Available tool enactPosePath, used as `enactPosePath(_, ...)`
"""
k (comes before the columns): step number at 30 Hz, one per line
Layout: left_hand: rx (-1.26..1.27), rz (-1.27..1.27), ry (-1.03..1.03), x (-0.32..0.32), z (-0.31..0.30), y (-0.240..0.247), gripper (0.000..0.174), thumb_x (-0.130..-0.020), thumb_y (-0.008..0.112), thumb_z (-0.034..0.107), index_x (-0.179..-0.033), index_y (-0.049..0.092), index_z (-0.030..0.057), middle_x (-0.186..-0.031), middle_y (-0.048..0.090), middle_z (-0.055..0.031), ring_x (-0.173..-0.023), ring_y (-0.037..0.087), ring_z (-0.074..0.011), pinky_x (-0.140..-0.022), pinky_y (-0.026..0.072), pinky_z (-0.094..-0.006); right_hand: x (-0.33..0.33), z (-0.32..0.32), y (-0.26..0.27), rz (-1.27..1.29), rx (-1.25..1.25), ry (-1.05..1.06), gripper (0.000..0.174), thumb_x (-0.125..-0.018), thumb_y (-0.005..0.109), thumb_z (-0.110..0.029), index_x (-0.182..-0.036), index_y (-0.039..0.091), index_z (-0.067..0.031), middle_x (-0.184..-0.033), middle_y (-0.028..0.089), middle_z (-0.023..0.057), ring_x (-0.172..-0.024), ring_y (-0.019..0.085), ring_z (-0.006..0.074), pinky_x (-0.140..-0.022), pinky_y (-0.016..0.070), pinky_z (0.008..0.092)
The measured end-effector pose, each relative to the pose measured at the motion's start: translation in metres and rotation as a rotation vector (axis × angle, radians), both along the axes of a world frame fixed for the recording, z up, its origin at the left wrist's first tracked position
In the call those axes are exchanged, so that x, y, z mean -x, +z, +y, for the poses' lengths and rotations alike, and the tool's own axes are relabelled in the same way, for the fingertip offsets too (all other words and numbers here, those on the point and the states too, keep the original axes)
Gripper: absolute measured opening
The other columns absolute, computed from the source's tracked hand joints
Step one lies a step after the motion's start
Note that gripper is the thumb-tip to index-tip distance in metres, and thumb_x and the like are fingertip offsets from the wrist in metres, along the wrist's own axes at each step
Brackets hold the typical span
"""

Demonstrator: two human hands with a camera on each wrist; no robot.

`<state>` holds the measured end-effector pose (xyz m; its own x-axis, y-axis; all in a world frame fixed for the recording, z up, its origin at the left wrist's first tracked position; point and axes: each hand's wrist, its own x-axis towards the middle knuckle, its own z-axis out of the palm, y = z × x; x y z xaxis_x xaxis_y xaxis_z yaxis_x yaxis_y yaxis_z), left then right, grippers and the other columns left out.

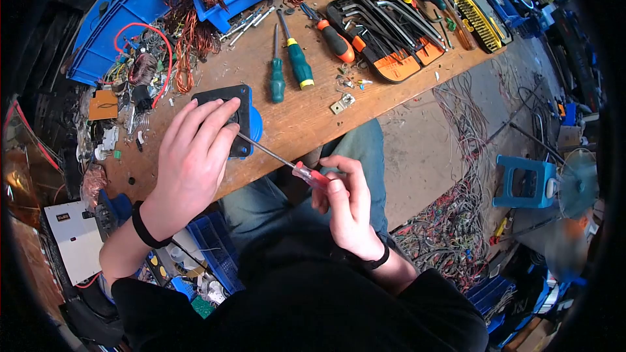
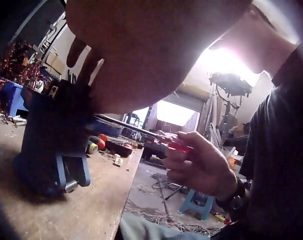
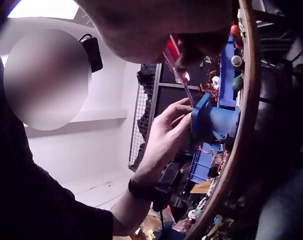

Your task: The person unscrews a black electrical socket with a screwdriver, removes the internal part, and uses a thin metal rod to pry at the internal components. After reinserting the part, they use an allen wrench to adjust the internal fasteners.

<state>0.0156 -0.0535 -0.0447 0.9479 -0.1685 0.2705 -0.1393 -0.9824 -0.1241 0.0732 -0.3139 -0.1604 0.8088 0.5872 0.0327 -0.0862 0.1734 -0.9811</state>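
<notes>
A blue device with a black top face (image 1: 244, 107) stands on the wooden bench; the right wrist view shows its blue body (image 3: 222, 122) from the side. My left hand (image 1: 195, 150) rests on the black face, extended fingers across it and one fingertip beside the screwdriver shaft (image 1: 264, 150). The left thumb is hidden in the head view. My right hand (image 1: 349, 205) grips the clear red screwdriver handle (image 1: 313, 176), also visible in the left wrist view as a red handle (image 2: 179, 146). The shaft slants to the black face; its tip is hidden by the left fingers.
Two green screwdrivers (image 1: 277, 81), an orange-black one (image 1: 336, 40) and a tool case (image 1: 391, 65) lie farther back. A small metal part (image 1: 342, 103) is near the front edge. Blue bins (image 1: 120, 19) and scrap wire stand left; cables and a blue stool (image 1: 525, 181) are on the floor.
</notes>
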Motion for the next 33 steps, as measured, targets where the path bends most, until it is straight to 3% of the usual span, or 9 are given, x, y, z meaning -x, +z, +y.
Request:
enactPosePath(7, 0.042, -0.007, 0.007, -0.001, 0.001, 0.002, 0.021, -0.087, 0.08, 0.001, -0.106, 0.072, 0.0005, -0.14, 0.071, -0.014, -0.128, 0.067, -0.0359, -0.114, 0.0516, -0.0545, -0.005, 0.004, -0.001, -0.333, 0.007, -0.147, 0.037, -0.105, 0.068, -0.006, -0.138, 0.053, 0.003, -0.093, 0.076, 0.0135, -0.077, 0.068, 0.014, -0.07, 0.054, 0.0297)
enactPosePath(9, 0.039, -0.024, 0.009, -0.001, 0.001, 0.0, 0.02, -0.087, 0.08, 0.001, -0.105, 0.072, 0.0008, -0.14, 0.071, -0.0137, -0.128, 0.067, -0.036, -0.114, 0.052, -0.0547, -0.008, -0.005, 0.011, 0.311, -0.189, 0.073, 0.034, -0.108, 0.065, -0.007, -0.138, 0.053, 0.0029, -0.092, 0.076, 0.0125, -0.079, 0.071, 0.0154, -0.074, 0.0576, 0.0305)
enactPosePath(11, 0.043, -0.026, 0.013, -0.001, 0.001, 0.0, 0.02, -0.087, 0.08, 0.001, -0.105, 0.072, 0.001, -0.14, 0.071, -0.0135, -0.128, 0.067, -0.0358, -0.114, 0.0522, -0.0548, -0.007, -0.003, 0.006, 0.33, -0.17, 0.091, 0.032, -0.11, 0.062, -0.007, -0.139, 0.053, 0.0027, -0.093, 0.078, 0.0123, -0.081, 0.074, 0.0163, -0.077, 0.0598, 0.0312)
enactPosePath(13, 0.042, -0.029, 0.018, -0.002, 0.001, -0.001, 0.02, -0.087, 0.08, 0.001, -0.105, 0.072, 0.0013, -0.14, 0.071, -0.0134, -0.128, 0.067, -0.0357, -0.113, 0.0523, -0.0548, 0.001, 0.005, -0.003, -0.086, -0.057, -0.089, 0.035, -0.109, 0.063, -0.008, -0.14, 0.053, 0.003, -0.095, 0.079, 0.0135, -0.081, 0.075, 0.0173, -0.077, 0.0598, 0.032)
enactPosePath(17, 0.044, -0.024, 0.012, 0.002, 0.004, -0.003, 0.022, -0.087, 0.079, 0.004, -0.108, 0.072, 0.0029, -0.141, 0.071, -0.0125, -0.131, 0.066, -0.0348, -0.115, 0.0523, -0.055, 0.0, 0.001, -0.01, -0.411, 0.092, -0.132, 0.038, -0.105, 0.067, -0.005, -0.139, 0.053, 0.0036, -0.099, 0.08, 0.0146, -0.085, 0.076, 0.0202, -0.081, 0.0607, 0.0348)
enactPosePath(21, 0.003, -0.001, 0.024, 0.006, 0.006, -0.004, 0.033, -0.085, 0.079, 0.006, -0.119, 0.076, 0.0048, -0.146, 0.069, -0.0118, -0.135, 0.063, -0.0337, -0.118, 0.0507, -0.0543, -0.001, -0.01, -0.01, 0.055, -0.077, -0.017, 0.035, -0.109, 0.066, -0.011, -0.138, 0.053, 0.0034, -0.082, 0.071, 0.0056, -0.069, 0.064, 0.0114, -0.069, 0.0533, 0.027)
enactPosePath(26, 0.025, -0.006, 0.005, 0.006, 0.009, -0.007, 0.028, -0.087, 0.079, 0.006, -0.115, 0.077, 0.0042, -0.145, 0.069, -0.0113, -0.135, 0.064, -0.0329, -0.117, 0.0508, -0.0536, 0.002, 0.008, -0.011, -0.36, 0.014, -0.215, 0.035, -0.116, 0.06, -0.028, -0.134, 0.055, 0.0007, -0.09, 0.061, 0.0021, -0.074, 0.051, 0.0063, -0.066, 0.0394, 0.0239)
enactPosePath(30, 0.055, 0.012, 0.003, 0.006, 0.01, -0.004, 0.029, -0.088, 0.079, 0.006, -0.117, 0.077, 0.0035, -0.145, 0.069, -0.012, -0.134, 0.064, -0.033, -0.116, 0.0513, -0.0533, -0.002, -0.002, 0.0, 0.091, -0.134, -0.05, 0.027, -0.114, 0.058, -0.017, -0.135, 0.056, 0.0007, -0.096, 0.06, 0.0016, -0.077, 0.049, 0.0065, -0.069, 0.0408, 0.0243)
enactPosePath(33, 0.046, -0.006, 0.003, 0.005, 0.008, -0.004, 0.032, -0.088, 0.079, 0.005, -0.119, 0.076, 0.0029, -0.144, 0.069, -0.0124, -0.134, 0.065, -0.033, -0.116, 0.0513, -0.0532, 0.003, 0.002, -0.007, -0.092, -0.009, -0.179, 0.033, -0.114, 0.06, -0.022, -0.137, 0.054, 0.0014, -0.096, 0.061, 0.0024, -0.076, 0.05, 0.0066, -0.068, 0.0415, 0.0236)
